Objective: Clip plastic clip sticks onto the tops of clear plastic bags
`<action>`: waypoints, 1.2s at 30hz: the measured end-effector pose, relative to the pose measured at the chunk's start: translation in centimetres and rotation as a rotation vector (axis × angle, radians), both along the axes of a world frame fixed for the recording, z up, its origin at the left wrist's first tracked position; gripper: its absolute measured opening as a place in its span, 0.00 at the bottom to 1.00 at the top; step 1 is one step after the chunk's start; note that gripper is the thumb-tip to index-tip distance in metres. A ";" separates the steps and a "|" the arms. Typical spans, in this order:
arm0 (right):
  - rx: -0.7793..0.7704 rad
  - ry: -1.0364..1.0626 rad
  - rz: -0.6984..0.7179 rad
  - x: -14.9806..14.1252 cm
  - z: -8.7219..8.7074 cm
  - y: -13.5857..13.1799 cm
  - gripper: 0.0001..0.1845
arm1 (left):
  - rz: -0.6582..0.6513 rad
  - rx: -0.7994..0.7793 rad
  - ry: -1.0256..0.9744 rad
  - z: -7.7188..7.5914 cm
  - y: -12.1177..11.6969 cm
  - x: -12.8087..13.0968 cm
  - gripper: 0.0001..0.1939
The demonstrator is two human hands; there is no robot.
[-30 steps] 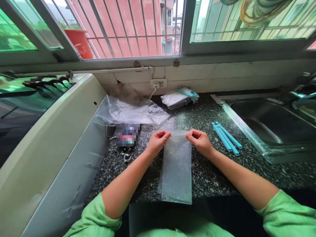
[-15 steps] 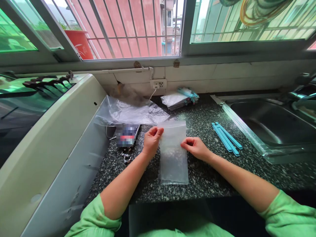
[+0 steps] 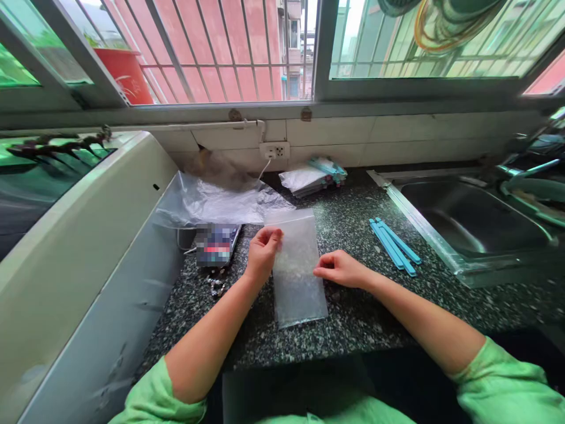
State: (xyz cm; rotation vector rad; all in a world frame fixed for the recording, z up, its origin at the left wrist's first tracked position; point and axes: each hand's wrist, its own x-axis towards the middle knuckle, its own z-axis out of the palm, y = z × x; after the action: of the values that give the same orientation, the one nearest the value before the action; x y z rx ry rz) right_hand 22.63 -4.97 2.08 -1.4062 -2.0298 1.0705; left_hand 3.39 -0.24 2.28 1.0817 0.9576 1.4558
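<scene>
**Thin bag could slip or crease**

Clear plastic bag (image 3: 296,268) lies flat on the worktop (image 3: 366,318). Left hand (image 3: 261,256) grip pinches its left edge; right hand (image 3: 339,270), fingers curled, pinches its right edge. Slick film may slide or crumple under uneven pull.

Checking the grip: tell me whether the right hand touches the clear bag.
Touching: the head view shows the right hand pressing its fingertips on the clear bag edge.

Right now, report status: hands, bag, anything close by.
Left hand pinching clear plastic zip bag at its left edge. Right hand on its right edge. Bag flat on speckled counter. Blue strips lie right, apart.
</scene>
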 end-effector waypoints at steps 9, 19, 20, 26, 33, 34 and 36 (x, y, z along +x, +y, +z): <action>0.416 -0.567 -0.765 12.8 2.7 -0.8 0.12 | -0.187 -0.125 0.085 -0.2 -0.1 0.2 0.15; 0.300 -0.754 -0.769 17.2 0.0 -4.1 0.16 | -0.190 -0.181 0.094 0.2 -0.4 0.4 0.15; 0.293 -0.774 -0.769 17.0 -0.1 -4.1 0.16 | -0.193 -0.194 0.090 0.2 -0.4 0.4 0.15; 0.245 -0.865 -0.825 16.8 0.9 -2.9 0.13 | -0.328 -0.335 0.045 0.1 -0.3 0.3 0.18; 0.569 -0.725 -0.729 13.9 2.4 0.1 0.12 | -0.363 -0.395 0.024 0.5 -0.6 0.3 0.16; 0.628 -0.681 -0.677 12.8 2.5 0.5 0.12 | -0.363 -0.404 0.021 0.5 -0.6 0.3 0.15; 0.730 -0.594 -0.559 10.4 2.8 1.4 0.11 | -0.361 -0.417 0.025 0.6 -0.5 0.3 0.14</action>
State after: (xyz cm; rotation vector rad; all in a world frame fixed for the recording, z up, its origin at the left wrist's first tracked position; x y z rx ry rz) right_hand 33.06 -3.60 4.86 -1.7917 -1.8659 -0.3447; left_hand 3.65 -0.78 2.84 0.9055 0.9703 0.9012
